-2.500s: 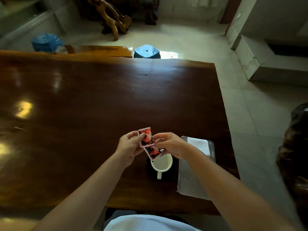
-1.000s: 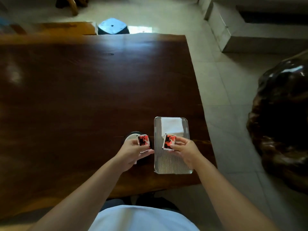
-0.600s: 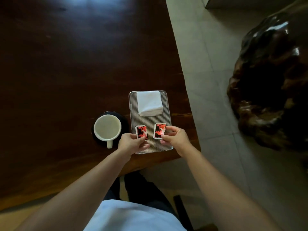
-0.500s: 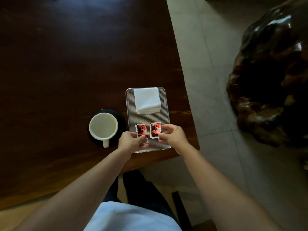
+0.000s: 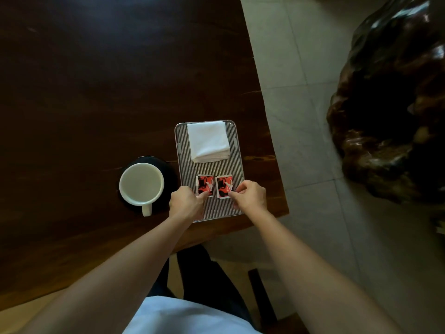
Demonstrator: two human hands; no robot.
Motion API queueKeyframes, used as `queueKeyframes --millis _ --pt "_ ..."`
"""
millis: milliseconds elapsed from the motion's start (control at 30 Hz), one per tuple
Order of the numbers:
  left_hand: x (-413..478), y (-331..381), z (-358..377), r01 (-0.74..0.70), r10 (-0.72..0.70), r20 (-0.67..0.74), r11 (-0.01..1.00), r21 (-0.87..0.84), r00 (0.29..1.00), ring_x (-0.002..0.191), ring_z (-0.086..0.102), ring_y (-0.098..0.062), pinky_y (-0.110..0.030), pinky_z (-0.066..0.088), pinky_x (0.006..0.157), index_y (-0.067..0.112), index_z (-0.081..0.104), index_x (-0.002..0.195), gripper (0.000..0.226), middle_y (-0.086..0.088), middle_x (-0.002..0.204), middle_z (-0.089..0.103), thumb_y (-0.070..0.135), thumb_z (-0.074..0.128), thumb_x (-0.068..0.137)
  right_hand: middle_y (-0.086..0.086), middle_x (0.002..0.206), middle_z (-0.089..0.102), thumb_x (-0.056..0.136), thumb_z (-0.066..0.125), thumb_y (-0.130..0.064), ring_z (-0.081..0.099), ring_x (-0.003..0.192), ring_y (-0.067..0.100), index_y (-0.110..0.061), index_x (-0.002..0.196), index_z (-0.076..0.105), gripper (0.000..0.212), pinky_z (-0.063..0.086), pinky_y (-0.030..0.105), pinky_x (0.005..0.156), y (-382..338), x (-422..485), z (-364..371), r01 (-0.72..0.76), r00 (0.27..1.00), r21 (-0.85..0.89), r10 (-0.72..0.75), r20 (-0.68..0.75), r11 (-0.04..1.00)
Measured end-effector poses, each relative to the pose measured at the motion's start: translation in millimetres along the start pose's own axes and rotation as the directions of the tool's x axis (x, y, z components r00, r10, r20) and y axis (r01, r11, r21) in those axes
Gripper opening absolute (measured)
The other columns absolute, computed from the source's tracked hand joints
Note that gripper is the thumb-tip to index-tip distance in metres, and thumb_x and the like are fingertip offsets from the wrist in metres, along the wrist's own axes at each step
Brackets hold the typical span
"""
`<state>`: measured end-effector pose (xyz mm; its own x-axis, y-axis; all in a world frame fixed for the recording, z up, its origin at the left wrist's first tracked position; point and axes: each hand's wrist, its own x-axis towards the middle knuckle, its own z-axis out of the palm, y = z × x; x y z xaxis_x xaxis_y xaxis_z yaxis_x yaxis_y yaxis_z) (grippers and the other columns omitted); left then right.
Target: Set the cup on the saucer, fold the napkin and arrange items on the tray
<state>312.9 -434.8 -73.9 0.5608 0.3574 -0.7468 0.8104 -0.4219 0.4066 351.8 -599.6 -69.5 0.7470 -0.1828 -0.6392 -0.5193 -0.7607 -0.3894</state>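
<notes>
Now both packets, left (image 5: 205,185) and right (image 5: 225,186), lie side by side on tray (image 5: 239,165), left hand (image 5: 186,203) and right hand (image 5: 250,195) each still pinching one's near edge; arranging nearly done.

dark wooden table (image 5: 101,88), on it black saucer (image 5: 168,172) and ribbed metal tray (image 5: 238,165)

White napkin (image 5: 208,141), red-black packets (image 5: 205,185), ribbed grey tray (image 5: 218,208), white cup (image 5: 141,184).

Two sachets (image 5: 205,185) (image 5: 225,186), one napkin (image 5: 208,141), one cup (image 5: 141,184)
</notes>
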Motion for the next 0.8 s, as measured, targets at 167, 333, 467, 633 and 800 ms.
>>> queueKeyframes --millis 167,333,467,633,800 --pt "-3.2 1.3 -1.8 0.004 -0.005 0.039 1.0 0.013 0.999 0.061 0.075 -0.022 -0.04 0.065 0.06 0.002 0.068 0.086 0.044 -0.012 0.077 0.075 0.045 0.067 0.091 0.006 0.088 0.069 0.087 0.076 -0.027 0.072 0.077 0.02 -0.016 0.089 0.063 0.017 0.064 0.039 0.071 0.6 -2.0 0.9 0.007 1.0 -0.031 -0.008 -0.012 0.999" --pt "-6.4 -2.3 -0.6 0.02 -0.019 0.06 1.0 -0.009 0.998 0.055 0.074 -0.02 -0.036 0.064 0.054 0.002 0.069 0.086 0.044 -0.011 0.075 0.076 0.045 0.065 0.093 0.008 0.092 0.069 0.089 0.075 -0.026 0.072 0.081 0.022 -0.014 0.092 0.064 0.017 0.064 0.041 0.072 0.6 -5.8 2.8 0.003 1.0 -0.013 -0.003 -0.017 1.0" --pt "-10.0 -5.3 3.8 0.026 -0.024 0.074 0.999 -0.026 0.997 0.049 0.073 -0.019 -0.037 0.064 0.054 0.0 0.071 0.083 0.047 -0.011 0.067 0.075 0.045 0.062 0.096 0.008 0.092 0.069 0.09 0.074 -0.024 0.072 0.08 0.022 -0.014 0.091 0.063 0.015 0.064 0.04 0.072 3.1 -13.0 4.7 0.028 0.999 -0.013 -0.029 -0.044 1.0" --pt "-16.0 -5.0 -2.3 -0.026 0.027 0.064 1.0 -0.011 0.998 0.052 0.074 -0.018 -0.037 0.065 0.055 0.003 0.07 0.085 0.045 -0.011 0.073 0.076 0.046 0.062 0.095 0.004 0.091 0.069 0.092 0.071 -0.027 0.071 0.078 0.018 -0.019 0.092 0.061 0.013 0.063 0.033 0.069 2.1 -28.3 4.2 0.099 0.991 -0.042 -0.102 -0.083 0.994" --pt "-37.4 -3.5 -42.1 -0.253 0.244 0.083 0.959 0.127 0.966 0.062 0.074 -0.023 -0.043 0.065 0.066 0.009 0.069 0.084 0.037 -0.01 0.073 0.073 0.043 0.06 0.097 0.004 0.1 0.069 0.096 0.064 -0.028 0.067 0.084 0.017 -0.02 0.096 0.064 0.008 0.061 0.032 0.071 -12.3 -60.4 -4.2 0.154 0.987 -0.067 -0.157 -0.041 0.986"
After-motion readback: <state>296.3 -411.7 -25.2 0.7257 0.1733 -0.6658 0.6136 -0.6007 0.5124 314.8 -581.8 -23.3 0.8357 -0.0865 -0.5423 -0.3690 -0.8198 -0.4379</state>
